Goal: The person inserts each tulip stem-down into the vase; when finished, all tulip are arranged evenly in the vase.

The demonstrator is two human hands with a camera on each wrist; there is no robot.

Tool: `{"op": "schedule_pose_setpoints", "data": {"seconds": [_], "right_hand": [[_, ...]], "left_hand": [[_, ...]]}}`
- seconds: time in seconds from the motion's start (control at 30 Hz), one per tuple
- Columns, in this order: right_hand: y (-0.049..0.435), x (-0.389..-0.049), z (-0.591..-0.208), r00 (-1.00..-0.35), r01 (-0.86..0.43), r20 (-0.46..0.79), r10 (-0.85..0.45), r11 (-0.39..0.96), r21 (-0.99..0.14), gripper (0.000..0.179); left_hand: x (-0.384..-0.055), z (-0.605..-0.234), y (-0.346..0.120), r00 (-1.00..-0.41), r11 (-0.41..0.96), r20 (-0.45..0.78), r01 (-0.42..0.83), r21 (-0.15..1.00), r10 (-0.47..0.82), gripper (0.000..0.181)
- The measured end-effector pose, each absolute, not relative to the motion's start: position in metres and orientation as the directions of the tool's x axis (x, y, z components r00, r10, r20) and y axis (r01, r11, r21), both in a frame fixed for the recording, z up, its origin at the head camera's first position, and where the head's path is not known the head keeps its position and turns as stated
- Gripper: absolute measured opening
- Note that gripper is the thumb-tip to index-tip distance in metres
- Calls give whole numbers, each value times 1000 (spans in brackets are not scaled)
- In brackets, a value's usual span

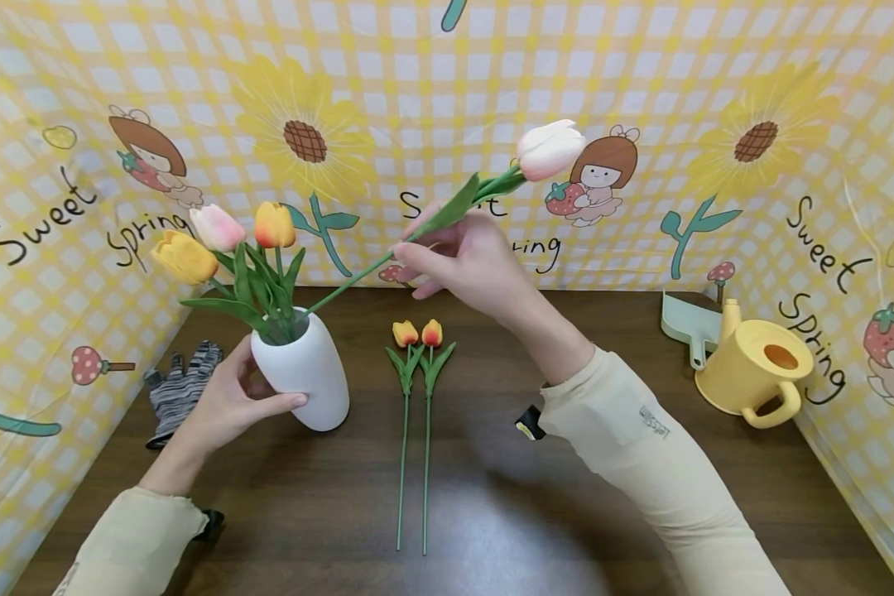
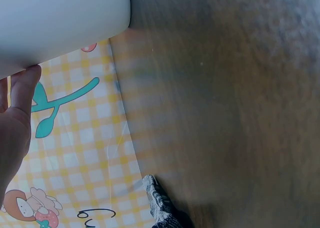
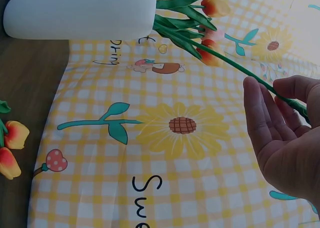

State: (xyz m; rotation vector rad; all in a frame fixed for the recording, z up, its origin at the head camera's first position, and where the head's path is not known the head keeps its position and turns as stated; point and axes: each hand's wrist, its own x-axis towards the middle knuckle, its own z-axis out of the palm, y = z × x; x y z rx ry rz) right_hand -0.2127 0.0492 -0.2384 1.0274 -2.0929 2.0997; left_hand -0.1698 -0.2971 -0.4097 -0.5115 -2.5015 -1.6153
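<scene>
My left hand (image 1: 227, 401) grips the white vase (image 1: 303, 377) around its left side, thumb across the front; the vase leans a little. Yellow, pink-white and orange tulips (image 1: 274, 225) stand in it, leaning left. With thumb and fingers, my right hand (image 1: 465, 257) pinches the green stem of a white-pink tulip (image 1: 551, 151). That stem slopes down to the vase's mouth, its lower end hidden there. In the right wrist view the same stem (image 3: 235, 65) runs from the vase (image 3: 85, 12) to my fingers. The left wrist view shows fingertips against the vase (image 2: 65, 22).
Two orange-yellow tulips (image 1: 427, 389) lie side by side on the dark wooden table (image 1: 484, 497). A striped grey glove (image 1: 182, 389) lies left of the vase. At the right stand a yellow watering can (image 1: 745, 368) and a pale green dustpan (image 1: 689, 323). Checked cloth (image 1: 432, 99) walls surround the table.
</scene>
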Motion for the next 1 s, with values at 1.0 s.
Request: {"op": "schedule_pose_setpoints", "data": {"seconds": [1.0], "right_hand": [[28,-215,-242,-776,-450,442,-450,-98,-888,9]], "left_hand": [[-172,-411,-300,-918,317,309,378,870,248,89]]}}
